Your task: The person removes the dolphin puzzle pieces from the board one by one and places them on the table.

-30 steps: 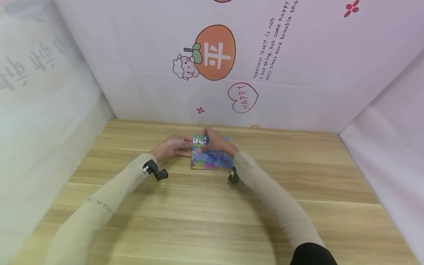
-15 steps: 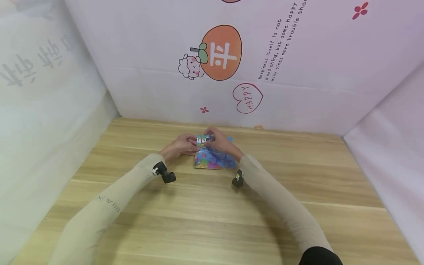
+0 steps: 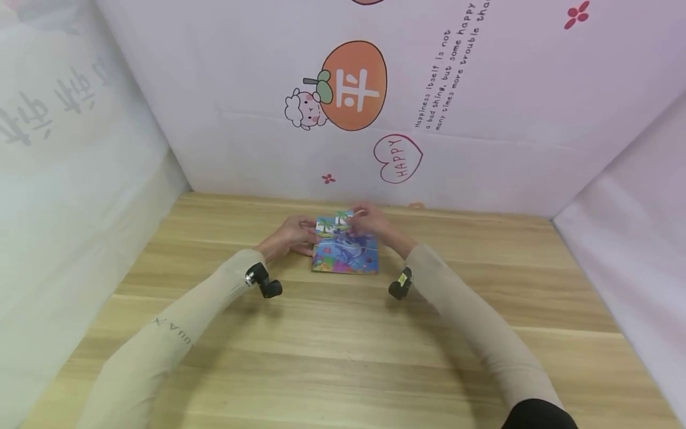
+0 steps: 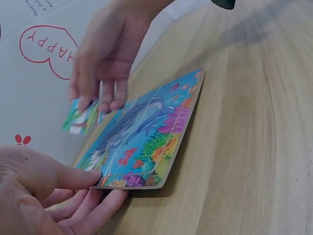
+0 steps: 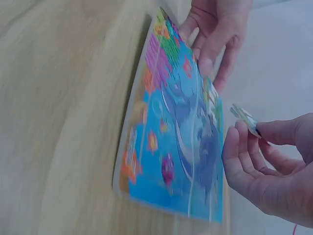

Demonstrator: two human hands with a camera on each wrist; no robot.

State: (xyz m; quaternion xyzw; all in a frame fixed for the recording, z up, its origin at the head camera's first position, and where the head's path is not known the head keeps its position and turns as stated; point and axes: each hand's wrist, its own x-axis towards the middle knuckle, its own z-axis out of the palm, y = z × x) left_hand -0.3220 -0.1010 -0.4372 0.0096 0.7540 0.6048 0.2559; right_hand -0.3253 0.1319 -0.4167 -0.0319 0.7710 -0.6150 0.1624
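Your left hand [image 3: 286, 237] rests on the worktop [image 3: 343, 345] with fingers [image 4: 78, 177] stretched loosely against the left edge of the puzzle board [image 3: 345, 251], which lies flat toward the far side, in the middle. Keep that edge pinned so the board cannot slide. Your right hand [image 3: 370, 221] pinches a loose puzzle piece [image 4: 80, 117] between thumb and fingertips, just above the board's far-left corner. Turn the piece until its picture lines up with the neighbouring pieces, lower it flat, then press lightly with one fingertip rather than forcing it.
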